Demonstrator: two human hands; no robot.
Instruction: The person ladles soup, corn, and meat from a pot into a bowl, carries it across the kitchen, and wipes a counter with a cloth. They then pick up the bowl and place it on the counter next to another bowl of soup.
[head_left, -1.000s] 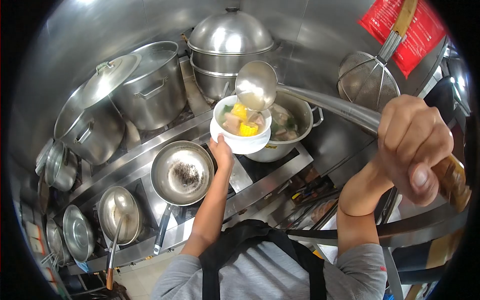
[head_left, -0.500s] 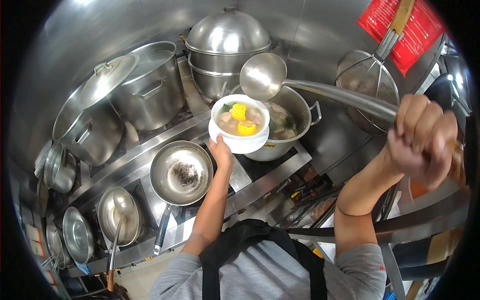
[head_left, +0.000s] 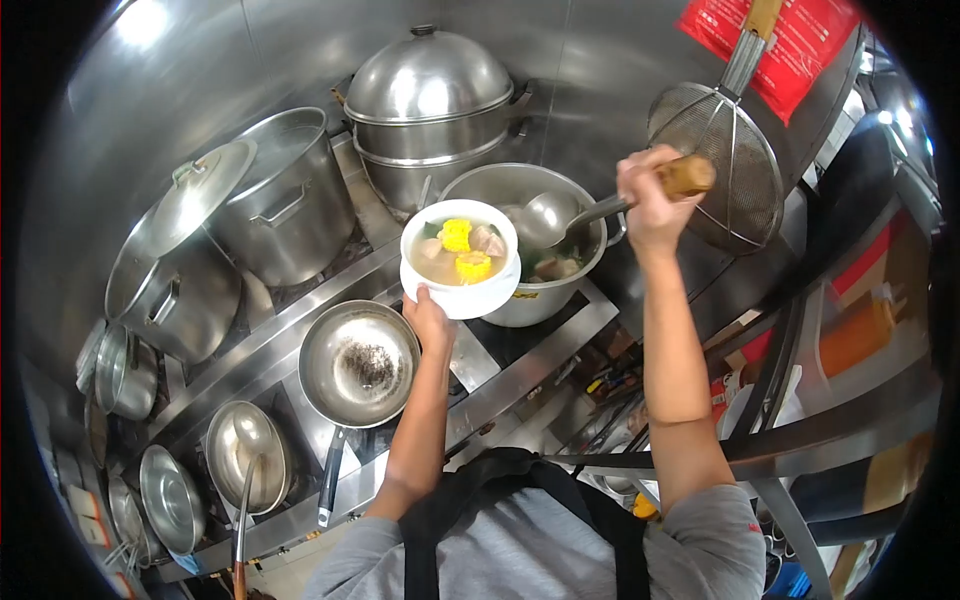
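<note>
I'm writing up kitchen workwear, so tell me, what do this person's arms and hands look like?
The left hand and right hand are bare, with no gloves or watch visible. The short grey sleeves end on the upper arms; the right one carries a small red mark. Black straps cross the shoulders.
</note>
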